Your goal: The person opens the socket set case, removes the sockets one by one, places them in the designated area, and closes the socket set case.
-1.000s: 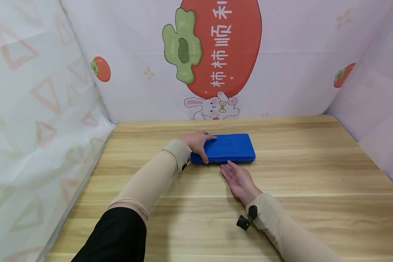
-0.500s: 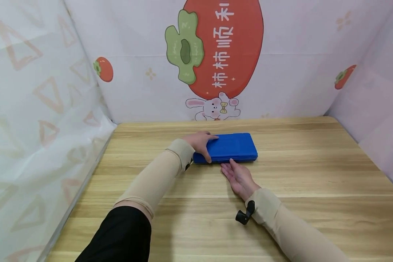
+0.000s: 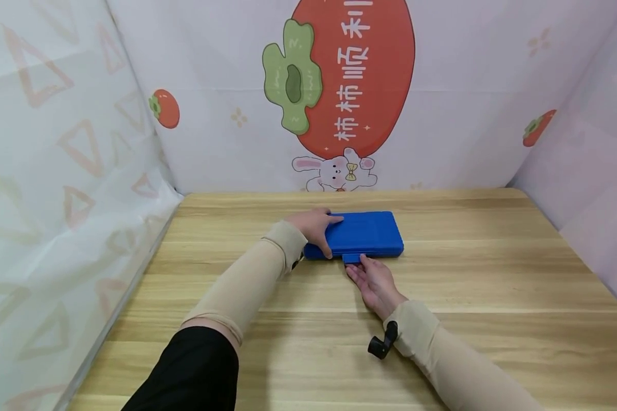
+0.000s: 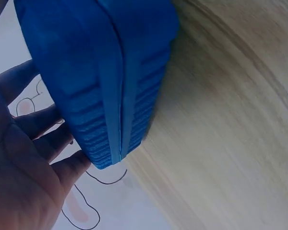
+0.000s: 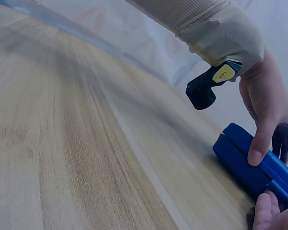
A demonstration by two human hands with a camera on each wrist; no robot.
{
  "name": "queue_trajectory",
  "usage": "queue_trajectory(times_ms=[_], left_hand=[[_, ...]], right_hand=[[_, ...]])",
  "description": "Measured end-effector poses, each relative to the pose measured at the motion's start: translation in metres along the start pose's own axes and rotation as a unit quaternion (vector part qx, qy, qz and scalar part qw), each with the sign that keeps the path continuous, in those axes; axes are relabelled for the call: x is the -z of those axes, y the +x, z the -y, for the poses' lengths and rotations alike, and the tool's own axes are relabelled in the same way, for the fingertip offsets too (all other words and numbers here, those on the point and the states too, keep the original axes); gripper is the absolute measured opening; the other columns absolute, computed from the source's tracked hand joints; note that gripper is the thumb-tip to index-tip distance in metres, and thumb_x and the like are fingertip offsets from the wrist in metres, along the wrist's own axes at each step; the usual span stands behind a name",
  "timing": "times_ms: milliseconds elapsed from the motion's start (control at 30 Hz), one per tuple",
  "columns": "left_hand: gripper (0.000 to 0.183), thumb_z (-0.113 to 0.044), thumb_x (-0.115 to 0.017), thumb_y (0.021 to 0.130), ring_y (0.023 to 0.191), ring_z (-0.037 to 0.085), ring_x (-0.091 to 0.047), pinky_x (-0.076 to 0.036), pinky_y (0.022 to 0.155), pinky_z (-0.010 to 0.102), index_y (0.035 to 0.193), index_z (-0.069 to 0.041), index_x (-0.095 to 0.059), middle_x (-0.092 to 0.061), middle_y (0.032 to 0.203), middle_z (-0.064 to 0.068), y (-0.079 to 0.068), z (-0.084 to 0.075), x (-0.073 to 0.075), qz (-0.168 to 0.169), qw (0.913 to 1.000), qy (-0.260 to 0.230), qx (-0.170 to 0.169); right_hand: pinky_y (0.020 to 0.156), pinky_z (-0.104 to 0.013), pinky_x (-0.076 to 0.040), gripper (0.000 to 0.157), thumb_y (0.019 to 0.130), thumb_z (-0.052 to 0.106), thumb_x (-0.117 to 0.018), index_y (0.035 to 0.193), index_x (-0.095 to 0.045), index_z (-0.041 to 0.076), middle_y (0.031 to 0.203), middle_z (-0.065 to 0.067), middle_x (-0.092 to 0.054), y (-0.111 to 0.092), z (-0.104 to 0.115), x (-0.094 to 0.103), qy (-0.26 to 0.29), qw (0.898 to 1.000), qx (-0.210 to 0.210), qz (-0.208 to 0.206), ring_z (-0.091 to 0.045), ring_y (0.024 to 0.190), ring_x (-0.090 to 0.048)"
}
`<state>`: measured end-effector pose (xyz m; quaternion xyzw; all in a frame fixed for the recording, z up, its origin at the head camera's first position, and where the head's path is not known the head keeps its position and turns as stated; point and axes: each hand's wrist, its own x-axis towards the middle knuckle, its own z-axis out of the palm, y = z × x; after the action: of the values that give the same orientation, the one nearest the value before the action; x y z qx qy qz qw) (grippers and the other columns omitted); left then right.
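A closed blue plastic case (image 3: 372, 231) lies flat at the middle back of the wooden table. My left hand (image 3: 312, 226) grips its left end, thumb on the front side and fingers reaching across the top to the back. In the left wrist view, fingertips touch the ribbed end of the case (image 4: 120, 81), and the seam between its halves is closed. At the front edge a blue latch (image 3: 351, 258) sticks out toward me. My right hand (image 3: 377, 286) is palm up there, its thumb on the latch and its fingers just below.
Bare wooden tabletop (image 3: 308, 354) surrounds the case. A printed cloth (image 3: 211, 142) hangs behind the table, with more cloth at both sides. A small black camera (image 3: 383, 341) sits on the right wrist.
The latch at the case's front has swung outward under my right thumb; earlier it did not show. My left hand keeps its hold, and the case stays on the table.
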<state>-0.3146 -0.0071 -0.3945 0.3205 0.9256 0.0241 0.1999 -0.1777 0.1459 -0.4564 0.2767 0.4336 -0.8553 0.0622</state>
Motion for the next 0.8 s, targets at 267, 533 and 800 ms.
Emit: queue_trajectory(times_ms=[267,533,800], left_hand=[[0.095,-0.05,-0.084,0.084,0.151,0.032,-0.031,-0.033,0.118,0.048,0.163,-0.025,-0.037,-0.026,0.169,0.013,-0.017,0.0,-0.006,-0.017,0.9998,-0.007,-0.001],[0.064,-0.032,-0.081,0.092,0.141,0.031,-0.045,-0.037,0.116,0.044,0.147,-0.01,-0.057,-0.041,0.159,0.016,-0.052,0.011,-0.018,-0.122,0.9897,-0.066,-0.035],[0.048,-0.035,-0.078,0.095,0.127,0.029,-0.058,-0.044,0.11,0.042,0.13,-0.005,-0.066,-0.062,0.137,0.013,-0.06,0.023,-0.026,-0.194,0.9713,-0.119,-0.068]], right_hand=[[0.096,-0.03,-0.054,0.016,0.112,0.011,-0.044,0.127,-0.045,0.005,0.109,-0.009,-0.056,-0.007,0.0,0.003,0.003,1.0,-0.005,0.023,-0.014,0.091,-0.067],[0.097,-0.03,-0.054,0.011,0.113,0.014,-0.042,0.119,-0.047,0.006,0.12,-0.011,-0.055,-0.021,0.021,0.0,-0.029,0.997,0.032,0.065,-0.015,0.1,-0.068],[0.103,-0.039,-0.048,0.031,0.105,0.003,-0.048,0.135,-0.045,-0.005,0.146,-0.027,-0.047,-0.017,0.039,0.025,-0.384,0.9,0.169,0.122,-0.039,0.131,-0.052]])
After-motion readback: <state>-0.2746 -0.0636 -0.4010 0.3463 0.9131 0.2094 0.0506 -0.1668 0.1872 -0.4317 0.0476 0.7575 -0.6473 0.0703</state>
